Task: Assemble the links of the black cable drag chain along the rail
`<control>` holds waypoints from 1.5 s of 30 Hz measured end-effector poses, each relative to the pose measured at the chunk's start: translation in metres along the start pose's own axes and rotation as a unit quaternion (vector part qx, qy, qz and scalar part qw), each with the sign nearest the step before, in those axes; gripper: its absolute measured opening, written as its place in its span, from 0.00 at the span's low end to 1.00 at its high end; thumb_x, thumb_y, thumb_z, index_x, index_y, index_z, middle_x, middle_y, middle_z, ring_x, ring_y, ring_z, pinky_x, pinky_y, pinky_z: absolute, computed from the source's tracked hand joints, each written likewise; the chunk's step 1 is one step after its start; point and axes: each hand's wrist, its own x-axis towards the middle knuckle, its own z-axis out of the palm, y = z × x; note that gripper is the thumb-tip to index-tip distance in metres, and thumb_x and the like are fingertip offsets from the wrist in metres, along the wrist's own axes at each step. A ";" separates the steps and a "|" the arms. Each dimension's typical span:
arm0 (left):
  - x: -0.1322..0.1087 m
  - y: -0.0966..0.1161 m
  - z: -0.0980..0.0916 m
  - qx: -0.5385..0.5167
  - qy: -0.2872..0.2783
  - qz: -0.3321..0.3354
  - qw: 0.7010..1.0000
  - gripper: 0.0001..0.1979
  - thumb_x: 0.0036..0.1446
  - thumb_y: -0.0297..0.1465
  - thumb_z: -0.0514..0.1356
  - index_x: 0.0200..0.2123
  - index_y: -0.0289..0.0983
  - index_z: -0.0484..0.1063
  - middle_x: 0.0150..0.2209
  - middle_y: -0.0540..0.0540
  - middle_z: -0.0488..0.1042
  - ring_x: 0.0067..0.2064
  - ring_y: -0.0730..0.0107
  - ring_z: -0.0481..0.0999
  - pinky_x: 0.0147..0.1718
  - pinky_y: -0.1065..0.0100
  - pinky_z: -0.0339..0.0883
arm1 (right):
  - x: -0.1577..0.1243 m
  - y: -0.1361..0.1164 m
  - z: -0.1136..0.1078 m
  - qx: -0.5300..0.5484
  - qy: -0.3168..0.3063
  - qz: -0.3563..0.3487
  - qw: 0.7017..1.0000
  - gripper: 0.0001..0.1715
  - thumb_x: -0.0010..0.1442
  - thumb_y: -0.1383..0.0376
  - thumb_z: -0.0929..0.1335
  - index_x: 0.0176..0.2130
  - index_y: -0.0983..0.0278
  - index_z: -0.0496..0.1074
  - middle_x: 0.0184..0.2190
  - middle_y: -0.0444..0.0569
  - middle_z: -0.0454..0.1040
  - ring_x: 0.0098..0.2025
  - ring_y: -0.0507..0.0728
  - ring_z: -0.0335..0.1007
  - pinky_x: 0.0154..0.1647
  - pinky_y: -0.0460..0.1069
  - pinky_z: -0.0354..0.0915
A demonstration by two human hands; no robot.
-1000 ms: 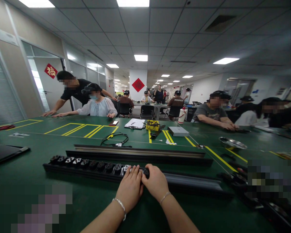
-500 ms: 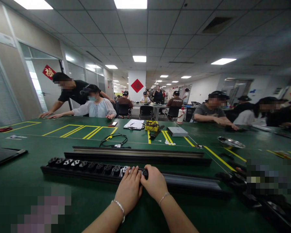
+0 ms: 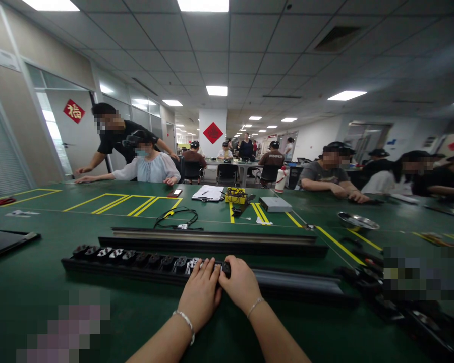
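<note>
A long black channel (image 3: 298,285) lies across the green table in front of me. Its left part holds a row of black and white socket modules (image 3: 142,259), and the right stretch is bare. My left hand (image 3: 200,292) rests on the row near the middle of the channel, fingers stretched forward over the modules, hiding some of them. Close beside it, my right hand (image 3: 242,283) pinches a black socket module (image 3: 225,268) between thumb and bent fingers at the row's right end. Whether that module sits fully in the channel cannot be made out.
Behind the channel lies a second long black profile (image 3: 212,240). Beyond it are a coiled black cable (image 3: 177,218), a clipboard (image 3: 208,193), a yellow box (image 3: 236,195) and a grey box (image 3: 275,204). A metal bowl (image 3: 358,222) and dark parts are at the right. Other people sit around.
Both hands stay in nearly the same place on the modules. The view shifts slightly. Across the table at left, a standing person draws an arm back and lifts a hand off the table.
</note>
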 end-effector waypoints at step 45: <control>-0.001 -0.001 0.004 -0.006 0.014 0.001 1.000 0.22 0.51 0.32 0.52 0.52 0.38 0.62 0.55 0.41 0.64 0.56 0.59 0.62 0.56 0.52 0.51 | 0.001 0.003 0.000 -0.004 0.006 -0.004 1.000 0.07 0.50 0.66 0.62 0.33 0.62 0.65 0.30 0.47 0.69 0.36 0.54 0.64 0.37 0.45 0.57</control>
